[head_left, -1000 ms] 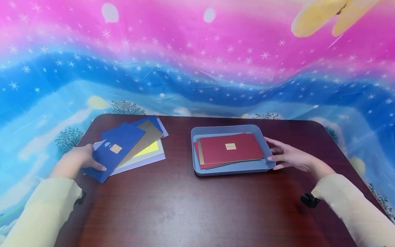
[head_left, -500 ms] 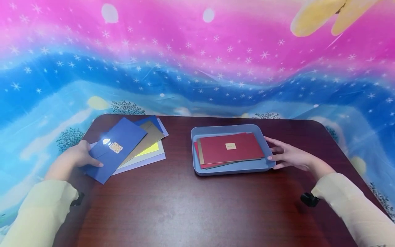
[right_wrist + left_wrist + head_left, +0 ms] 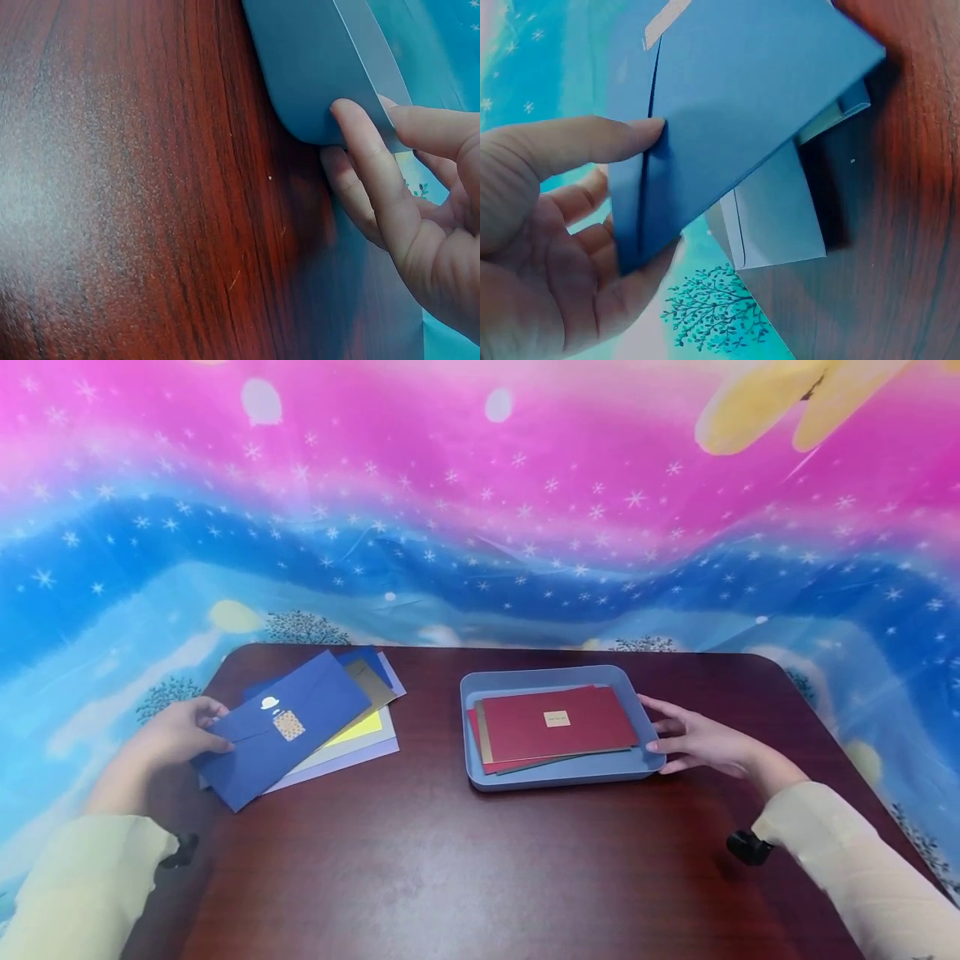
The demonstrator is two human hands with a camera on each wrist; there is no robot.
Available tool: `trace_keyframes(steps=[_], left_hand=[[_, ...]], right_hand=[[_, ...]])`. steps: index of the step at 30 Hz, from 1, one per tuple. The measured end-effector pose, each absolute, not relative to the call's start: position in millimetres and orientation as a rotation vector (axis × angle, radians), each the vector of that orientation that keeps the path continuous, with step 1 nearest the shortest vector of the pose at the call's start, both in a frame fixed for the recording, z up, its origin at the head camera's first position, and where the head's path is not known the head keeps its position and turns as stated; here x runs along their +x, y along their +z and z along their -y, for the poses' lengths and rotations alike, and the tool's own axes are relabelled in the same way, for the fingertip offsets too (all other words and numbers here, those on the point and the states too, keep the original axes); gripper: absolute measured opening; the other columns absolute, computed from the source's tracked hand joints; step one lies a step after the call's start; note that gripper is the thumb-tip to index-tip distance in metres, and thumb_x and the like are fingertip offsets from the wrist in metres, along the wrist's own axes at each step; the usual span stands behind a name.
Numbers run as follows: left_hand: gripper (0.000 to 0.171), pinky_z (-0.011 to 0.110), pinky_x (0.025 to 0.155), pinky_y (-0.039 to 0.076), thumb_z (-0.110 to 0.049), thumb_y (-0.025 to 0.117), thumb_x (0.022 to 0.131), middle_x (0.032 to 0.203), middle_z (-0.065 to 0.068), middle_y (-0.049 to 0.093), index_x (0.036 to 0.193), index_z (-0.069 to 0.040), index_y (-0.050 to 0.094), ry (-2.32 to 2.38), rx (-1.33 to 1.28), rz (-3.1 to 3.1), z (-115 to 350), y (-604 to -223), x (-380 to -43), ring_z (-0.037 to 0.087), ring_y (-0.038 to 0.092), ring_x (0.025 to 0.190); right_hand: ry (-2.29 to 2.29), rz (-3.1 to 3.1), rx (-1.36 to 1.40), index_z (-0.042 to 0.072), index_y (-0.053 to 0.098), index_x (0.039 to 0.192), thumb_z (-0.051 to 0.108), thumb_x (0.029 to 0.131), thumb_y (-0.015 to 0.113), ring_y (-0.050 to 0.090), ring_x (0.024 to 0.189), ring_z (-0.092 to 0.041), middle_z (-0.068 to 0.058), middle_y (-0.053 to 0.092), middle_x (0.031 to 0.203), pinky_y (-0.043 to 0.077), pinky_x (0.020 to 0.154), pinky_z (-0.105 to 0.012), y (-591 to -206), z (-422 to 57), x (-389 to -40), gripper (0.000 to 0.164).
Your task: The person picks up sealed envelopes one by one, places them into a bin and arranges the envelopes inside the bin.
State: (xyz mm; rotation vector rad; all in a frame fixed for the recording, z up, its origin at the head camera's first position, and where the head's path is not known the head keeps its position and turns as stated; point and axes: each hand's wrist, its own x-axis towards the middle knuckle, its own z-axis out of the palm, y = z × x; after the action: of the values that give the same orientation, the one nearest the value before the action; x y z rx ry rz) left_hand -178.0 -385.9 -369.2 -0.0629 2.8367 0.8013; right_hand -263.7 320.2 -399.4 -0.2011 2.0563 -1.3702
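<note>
A printed backdrop (image 3: 450,556) in pink and blue, with white snowflakes, hangs behind everything. Before it stands the dark, reddish-brown wood-grain counter (image 3: 420,868). Two cream sleeves (image 3: 90,885) reach in from the near corners. Toward the right of the counter sits a shallow blue-grey tray (image 3: 555,781), holding a small stack with a red envelope (image 3: 521,731) on top and edges of gold-brown, red and dark green below it. Well apart, at the left side of the counter, a blue envelope (image 3: 262,741) lies slantwise over a fanned pile; whether its whole underside rests there cannot be told. Partly covered under it are a lilac envelope (image 3: 369,753), a pale envelope (image 3: 367,742), a gold-brown envelope (image 3: 369,683), a second blue envelope (image 3: 367,657) and a bright yellow patch (image 3: 360,727). The left hand (image 3: 183,731) pinches the blue envelope at its left end, thumb on top beside the flap's edge, other fingers underneath. The right hand (image 3: 697,745), its fingers extended and spread apart, touches the tray at its right end, near the front corner. Smaller details are a dotted sticker (image 3: 289,726) on the blue envelope and a cream label (image 3: 557,718) on the red one.
</note>
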Motion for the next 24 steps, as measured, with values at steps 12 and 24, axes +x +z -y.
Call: trace_keyframes(steps=[12,24], left_hand=[[0.033,0.023,0.065,0.054,0.000,0.062,0.100,0.108,-0.016,0.067,0.116,-0.029,0.067,1.671,-0.041,-2.411,391.4,-378.6,-174.9,0.001,0.067,0.090],[0.023,0.049,0.122,0.005,-0.019,0.057,0.107,0.167,-0.005,0.014,0.112,-0.036,0.071,2.181,-0.253,-2.010,374.7,-382.8,-175.3,0.025,0.009,0.155]], right_hand=[[-1.382,-2.046,-0.213,0.018,-0.001,0.166,0.006,0.101,0.065,0.065,0.108,-0.035,-0.039,0.032,0.148,0.060,0.084,-0.045,-398.9,-318.2,-263.1,0.093],[-1.389,-2.043,-0.209,0.016,-0.001,0.165,0.007,0.101,0.066,0.066,0.108,-0.033,-0.039,0.030,0.148,0.060,0.084,-0.044,-397.5,-318.6,-262.1,0.094]])
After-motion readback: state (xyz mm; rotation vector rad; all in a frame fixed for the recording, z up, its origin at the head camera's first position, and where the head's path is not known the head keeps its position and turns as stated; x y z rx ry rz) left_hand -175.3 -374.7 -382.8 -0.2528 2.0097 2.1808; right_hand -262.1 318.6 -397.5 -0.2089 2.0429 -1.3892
